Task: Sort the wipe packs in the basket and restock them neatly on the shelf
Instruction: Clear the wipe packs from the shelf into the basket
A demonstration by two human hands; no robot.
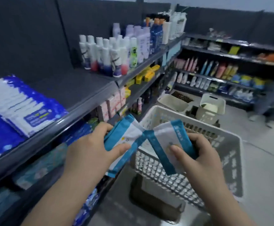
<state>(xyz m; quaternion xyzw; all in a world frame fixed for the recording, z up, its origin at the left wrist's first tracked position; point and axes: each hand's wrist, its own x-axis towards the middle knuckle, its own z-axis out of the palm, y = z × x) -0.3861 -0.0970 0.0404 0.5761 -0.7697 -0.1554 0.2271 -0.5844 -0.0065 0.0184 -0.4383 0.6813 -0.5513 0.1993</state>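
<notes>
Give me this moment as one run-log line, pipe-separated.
phase: sorting | left hand grips left pack | right hand grips right pack | right pack over basket | neither pack shelved yet

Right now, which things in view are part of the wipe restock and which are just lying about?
Job: left hand gripping a teal-and-white wipe pack; right hand gripping a second pack; white basket; grey shelf.
Lying about: white bottles; yellow boxes; blue-and-white bundles; beige bins on the floor.
</notes>
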